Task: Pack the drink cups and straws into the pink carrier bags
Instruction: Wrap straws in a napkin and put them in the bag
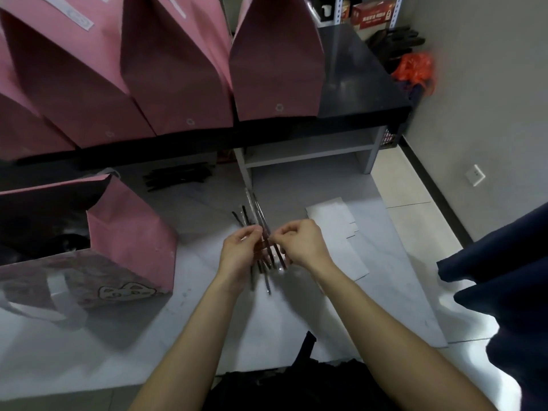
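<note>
1. Head view, centre: bundle of thin dark straws in clear plastic sleeves [261, 241] held in mid-air above pale tiled floor [400, 292], between both hands, ends fanned out above and below the grip.
2. Handling estimate: very light, slender, somewhat bendable; clear wrapping probably slick, so single straws may slide out of a loose hold. Best taken around the middle of the bundle, where already gripped.
3. Left hand [237, 253]: fingers curled around the bundle mid-length from the left side, closed on it.
4. Right hand [302, 244]: thumb and forefinger pressed together on the straws near the top of the grip, other fingers folded in. Sorting or counting out, judged from the fan; not certain.
5. Open pink paper carrier bag with cat print [130, 247] standing on the floor just left of the hands, mouth open; contents dark, cups not identifiable.
6. Row of closed pink paper bags [178, 69] on black counter [355, 84], well apart from the hands.
7. Second heap of dark straws [178, 176] lying under the counter.
</note>
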Demonstrator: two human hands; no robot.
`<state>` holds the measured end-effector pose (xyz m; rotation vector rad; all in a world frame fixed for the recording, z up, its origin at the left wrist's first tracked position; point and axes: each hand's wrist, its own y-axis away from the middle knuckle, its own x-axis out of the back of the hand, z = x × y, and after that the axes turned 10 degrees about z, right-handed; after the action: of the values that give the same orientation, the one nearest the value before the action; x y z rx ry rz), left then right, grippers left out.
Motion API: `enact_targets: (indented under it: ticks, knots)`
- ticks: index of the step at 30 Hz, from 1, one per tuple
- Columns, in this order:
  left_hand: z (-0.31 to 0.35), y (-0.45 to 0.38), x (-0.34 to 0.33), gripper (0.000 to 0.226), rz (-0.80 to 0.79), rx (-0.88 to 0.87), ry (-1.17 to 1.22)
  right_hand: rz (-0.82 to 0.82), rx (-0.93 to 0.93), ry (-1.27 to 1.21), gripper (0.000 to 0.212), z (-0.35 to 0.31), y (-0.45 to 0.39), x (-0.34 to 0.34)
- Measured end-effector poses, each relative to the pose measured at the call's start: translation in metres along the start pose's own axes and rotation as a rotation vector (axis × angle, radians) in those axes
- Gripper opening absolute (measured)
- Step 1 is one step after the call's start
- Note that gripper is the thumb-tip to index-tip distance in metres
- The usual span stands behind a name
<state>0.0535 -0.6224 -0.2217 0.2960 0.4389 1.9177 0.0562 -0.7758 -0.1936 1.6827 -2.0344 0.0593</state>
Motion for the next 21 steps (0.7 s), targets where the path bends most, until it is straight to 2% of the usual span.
enact_targets:
  ticks: [3, 7, 11, 14, 16, 18, 21]
  knots:
    - [-0.005, -0.001, -0.008, 0.019, -0.063, 0.002, 0.011, 0.056, 0.1, 0.045, 0.011, 0.007, 0.007, 0.002]
    - [-0.012, -0.007, -0.012, 0.013, 0.022, -0.021, 0.061, 0.01, 0.217, 0.096, 0.025, 0.021, 0.002, 0.015]
    - [-0.009, -0.01, -0.009, 0.019, 0.018, 0.027, 0.067, 0.345, 0.218, 0.388, 0.019, 0.042, -0.039, 0.042]
    - [-0.006, -0.006, -0.009, 0.019, 0.025, -0.017, 0.001, 0.313, 0.173, 0.572, 0.03, 0.052, -0.065, 0.05]
    - [-0.004, -0.004, -0.011, 0.016, 0.01, -0.046, -0.022, 0.286, 0.176, 0.639, 0.023, 0.054, -0.073, 0.049]
    - [-0.002, -0.002, -0.01, 0.018, -0.013, -0.06, -0.049, 0.289, 0.179, 0.653, 0.018, 0.052, -0.076, 0.048]
    - [0.002, -0.006, -0.006, 0.03, -0.042, -0.063, -0.031, 0.332, 0.179, 0.551, 0.022, 0.048, -0.075, 0.056]
